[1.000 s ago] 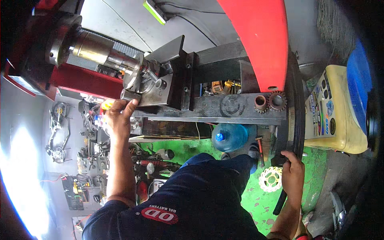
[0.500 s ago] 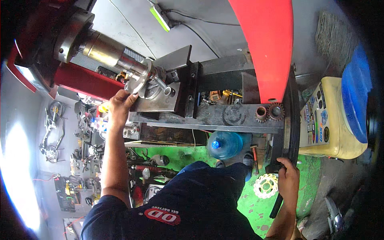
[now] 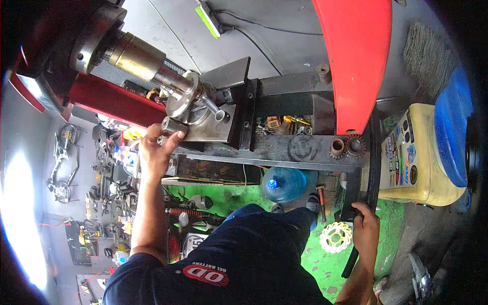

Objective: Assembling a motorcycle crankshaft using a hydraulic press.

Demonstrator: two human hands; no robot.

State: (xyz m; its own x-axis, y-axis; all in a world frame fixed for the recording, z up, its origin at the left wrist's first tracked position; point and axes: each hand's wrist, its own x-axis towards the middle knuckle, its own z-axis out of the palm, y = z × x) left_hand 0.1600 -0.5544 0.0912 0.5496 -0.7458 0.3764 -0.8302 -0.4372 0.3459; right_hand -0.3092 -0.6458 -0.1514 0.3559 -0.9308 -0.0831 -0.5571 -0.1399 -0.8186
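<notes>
A crankshaft (image 3: 179,105) with round webs and a connecting rod (image 3: 212,108) sits at the steel plates of a shop press, directly below its brass-coloured ram (image 3: 137,57). My left hand (image 3: 158,147) grips a short metal cylinder (image 3: 173,125) between thumb and fingers, beside the crankshaft web and near the front edge of the lower plate (image 3: 216,131). Over on the right, my right hand (image 3: 366,226) is closed around a long black lever (image 3: 352,262) beside the press frame. Its fingertips are partly hidden.
Two toothed gears (image 3: 345,147) stand on the black press beam (image 3: 269,147), near the red upright (image 3: 356,66). Below are a blue water jug (image 3: 284,184), a hammer (image 3: 321,201) and a brake disc (image 3: 336,237). A yellow container (image 3: 427,178) stands right.
My left hand, earlier at the edge of the crankshaft web, has shifted slightly down and right. The metal cylinder now shows in its fingers. My right hand stays on the lever.
</notes>
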